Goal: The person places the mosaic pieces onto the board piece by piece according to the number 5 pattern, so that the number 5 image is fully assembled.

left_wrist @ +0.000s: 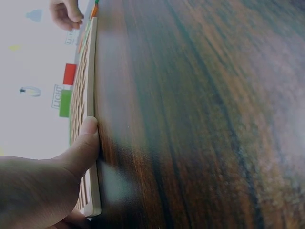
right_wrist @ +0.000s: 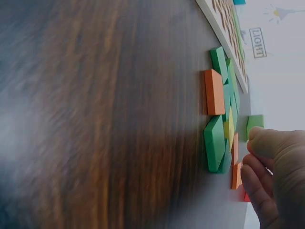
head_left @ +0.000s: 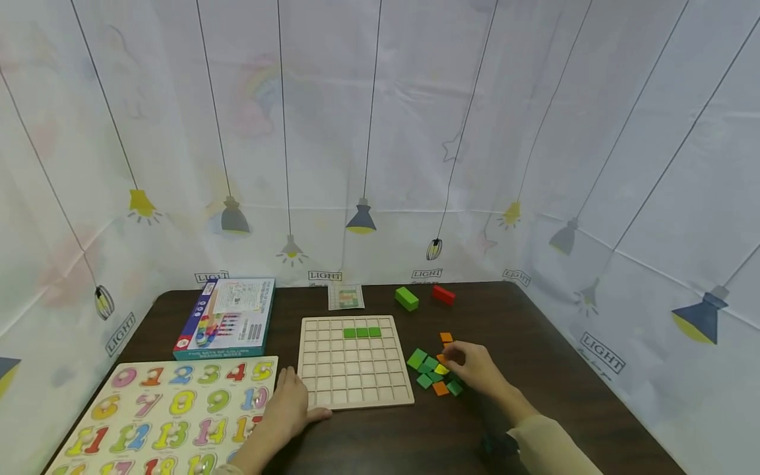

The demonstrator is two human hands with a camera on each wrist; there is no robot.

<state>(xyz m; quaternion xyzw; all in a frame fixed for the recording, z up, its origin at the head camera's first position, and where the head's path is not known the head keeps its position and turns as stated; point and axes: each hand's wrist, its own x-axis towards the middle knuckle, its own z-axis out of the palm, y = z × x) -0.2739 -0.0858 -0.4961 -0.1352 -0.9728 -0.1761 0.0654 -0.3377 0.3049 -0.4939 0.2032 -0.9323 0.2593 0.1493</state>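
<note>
A square wooden grid board (head_left: pixel 355 369) lies on the table with three green tiles (head_left: pixel 362 332) in a row near its far edge. At its near left corner is my left hand (head_left: pixel 287 406), the thumb laid against the front edge and the fingers by the left side. In the left wrist view the thumb (left_wrist: pixel 88 136) presses that edge. My right hand (head_left: pixel 475 369) hovers over a loose heap of green, orange and yellow tiles (head_left: pixel 429 364), thumb and fingers bent near an orange tile (head_left: pixel 446 338). No tile shows between its fingertips (right_wrist: pixel 255 134).
A number puzzle board (head_left: pixel 172 412) lies at the left, with a boxed toy (head_left: pixel 228 316) behind it. A small pattern card (head_left: pixel 346 297), a green block (head_left: pixel 406 299) and a red block (head_left: pixel 443 295) are near the far table edge.
</note>
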